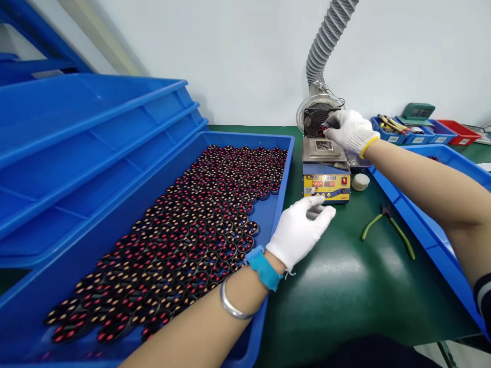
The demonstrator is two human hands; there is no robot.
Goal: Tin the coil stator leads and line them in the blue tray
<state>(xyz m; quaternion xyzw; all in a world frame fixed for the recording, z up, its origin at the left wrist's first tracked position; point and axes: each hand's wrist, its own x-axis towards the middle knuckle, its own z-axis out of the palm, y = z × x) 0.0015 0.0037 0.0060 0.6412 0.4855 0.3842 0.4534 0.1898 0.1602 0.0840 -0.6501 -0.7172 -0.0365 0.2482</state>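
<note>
My right hand (349, 132), in a white glove with a yellow cuff, pinches a small dark round coil-wound stator (322, 131) with reddish windings. It is held above a solder pot (326, 184) with a blue and yellow front and a lit red display. The pot's square opening (324, 145) lies just below that hand. Nearer to me, my left hand (301, 230), also gloved in white, hovers in front of the pot with thumb and fingers apart and nothing visible between them. Beside it, a blue tray (279, 204) holds many similar stators (199, 230) with red and copper-coloured windings.
Green-handled cutters (386, 225) lie on the green table (326, 301). A round whitish container (360, 182) stands beside the pot. A fume duct (326, 46) rises behind it. Another blue tray (399, 204) is at right, stacked blue trays (95, 153) at left, small bins (456, 132) at the back.
</note>
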